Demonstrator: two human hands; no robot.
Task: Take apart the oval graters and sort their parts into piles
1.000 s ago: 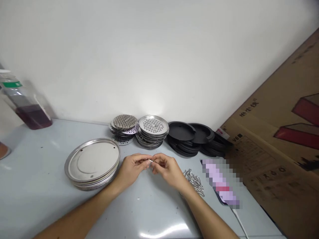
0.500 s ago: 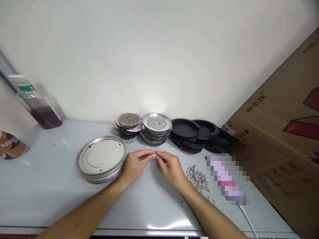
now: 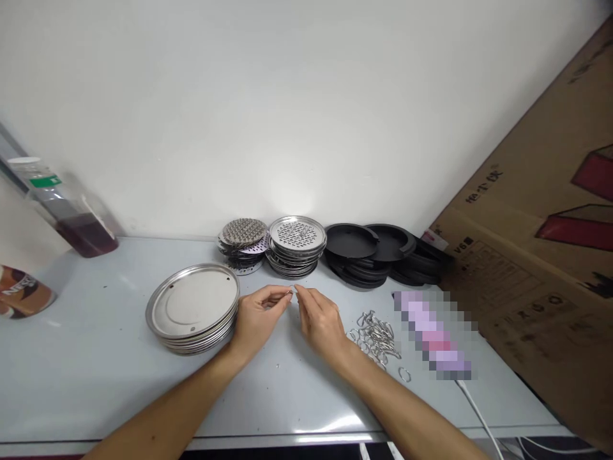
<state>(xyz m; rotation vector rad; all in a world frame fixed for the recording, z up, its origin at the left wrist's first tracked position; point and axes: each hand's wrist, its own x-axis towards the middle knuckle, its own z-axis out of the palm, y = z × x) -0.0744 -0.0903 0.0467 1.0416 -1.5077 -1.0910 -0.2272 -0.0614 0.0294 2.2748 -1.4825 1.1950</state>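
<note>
My left hand (image 3: 256, 316) and my right hand (image 3: 318, 316) meet above the middle of the pale table (image 3: 96, 377), fingertips pinched together on one small metal clip (image 3: 292, 291). Its exact shape is too small to tell. A pile of similar wire clips (image 3: 376, 332) lies just right of my right wrist. To the left of my left hand sits a stack of solid round metal plates (image 3: 194, 308).
Along the wall stand stacks of perforated metal discs (image 3: 297, 246), mesh discs (image 3: 242, 243) and black round lids (image 3: 368, 255). A blurred device (image 3: 433, 335) with a white cable lies right. A large cardboard box (image 3: 536, 255) fills the right side. A bottle (image 3: 71, 211) and a can (image 3: 19, 294) stand left.
Both hands stayed pinched together on the small clip and lifted slightly. The view shifted, showing more of the table's front edge and the can at the left.
</note>
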